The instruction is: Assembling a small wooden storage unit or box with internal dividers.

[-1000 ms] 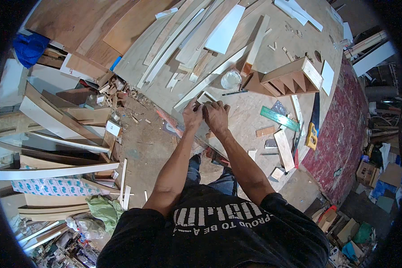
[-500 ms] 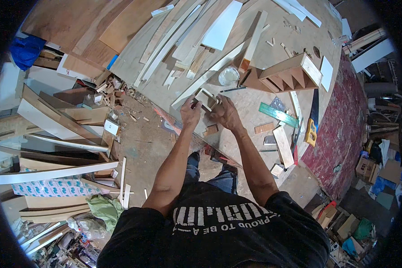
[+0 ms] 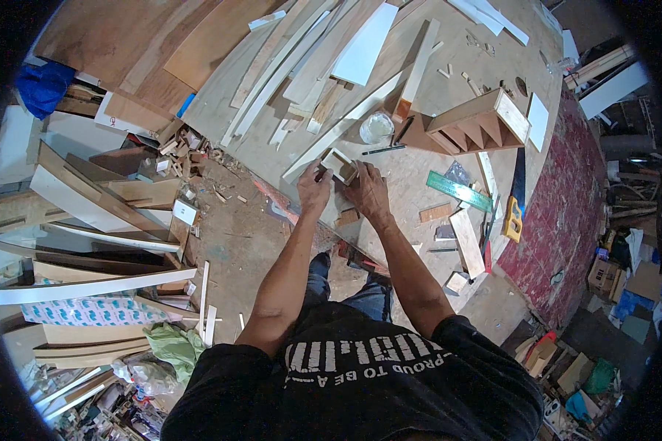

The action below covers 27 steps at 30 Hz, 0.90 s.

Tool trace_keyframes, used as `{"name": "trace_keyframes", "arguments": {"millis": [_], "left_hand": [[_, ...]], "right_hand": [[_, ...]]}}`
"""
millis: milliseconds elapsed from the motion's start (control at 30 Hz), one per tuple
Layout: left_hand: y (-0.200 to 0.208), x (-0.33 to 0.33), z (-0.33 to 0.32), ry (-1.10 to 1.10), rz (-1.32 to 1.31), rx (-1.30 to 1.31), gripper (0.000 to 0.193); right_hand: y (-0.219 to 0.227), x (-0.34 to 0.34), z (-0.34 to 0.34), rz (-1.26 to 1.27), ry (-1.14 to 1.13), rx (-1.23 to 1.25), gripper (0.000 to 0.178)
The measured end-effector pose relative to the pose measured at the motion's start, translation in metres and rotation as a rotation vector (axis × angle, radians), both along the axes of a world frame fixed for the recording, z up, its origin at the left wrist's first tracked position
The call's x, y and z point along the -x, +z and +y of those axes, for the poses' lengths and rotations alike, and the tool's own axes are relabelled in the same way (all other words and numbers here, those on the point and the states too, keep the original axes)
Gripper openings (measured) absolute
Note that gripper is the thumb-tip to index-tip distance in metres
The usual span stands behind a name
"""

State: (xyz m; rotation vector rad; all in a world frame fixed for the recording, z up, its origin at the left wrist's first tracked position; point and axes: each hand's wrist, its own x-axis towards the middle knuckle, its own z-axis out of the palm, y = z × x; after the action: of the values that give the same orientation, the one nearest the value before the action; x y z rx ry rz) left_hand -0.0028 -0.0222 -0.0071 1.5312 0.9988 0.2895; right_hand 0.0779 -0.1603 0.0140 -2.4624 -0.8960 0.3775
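A small open wooden box frame (image 3: 338, 165) with a white edge lies on the plywood workbench (image 3: 419, 169). My left hand (image 3: 313, 189) grips its near left side. My right hand (image 3: 366, 189) holds its near right corner. Both thumbs press against the frame. A small wood block (image 3: 348, 217) lies on the bench just below my right hand.
A clear round container (image 3: 376, 127), a dark pencil (image 3: 383, 150), a slotted wooden rack (image 3: 469, 125), a green ruler (image 3: 460, 191) and a yellow-handled handsaw (image 3: 514, 206) lie on the bench. Long white strips (image 3: 346, 121) cross the bench. Offcut boards (image 3: 103, 213) pile up on the floor at left.
Both hands have moved up and away from the bench's near edge, bringing the small box frame flat onto the bench and spreading to either side of it.
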Motion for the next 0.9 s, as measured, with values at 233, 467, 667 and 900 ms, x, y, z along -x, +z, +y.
{"name": "trace_keyframes", "arguments": {"millis": [233,467,667,900], "left_hand": [[0.005,0.005,0.011,-0.002,-0.057,0.001,0.043],[0.058,-0.005,0.047,-0.590,0.269,-0.755,0.057],[0.068,-0.035,0.089,-1.059,0.212,-0.945,0.077],[0.041,-0.051,0.107,-1.199,0.188,-0.939,0.069]], "right_hand": [[0.004,0.007,0.011,-0.022,-0.012,0.011,0.075],[0.007,0.005,0.003,-0.003,-0.056,-0.001,0.072],[0.013,0.006,0.008,0.022,-0.075,0.018,0.072],[0.012,0.005,0.011,0.038,-0.083,0.035,0.070]]}}
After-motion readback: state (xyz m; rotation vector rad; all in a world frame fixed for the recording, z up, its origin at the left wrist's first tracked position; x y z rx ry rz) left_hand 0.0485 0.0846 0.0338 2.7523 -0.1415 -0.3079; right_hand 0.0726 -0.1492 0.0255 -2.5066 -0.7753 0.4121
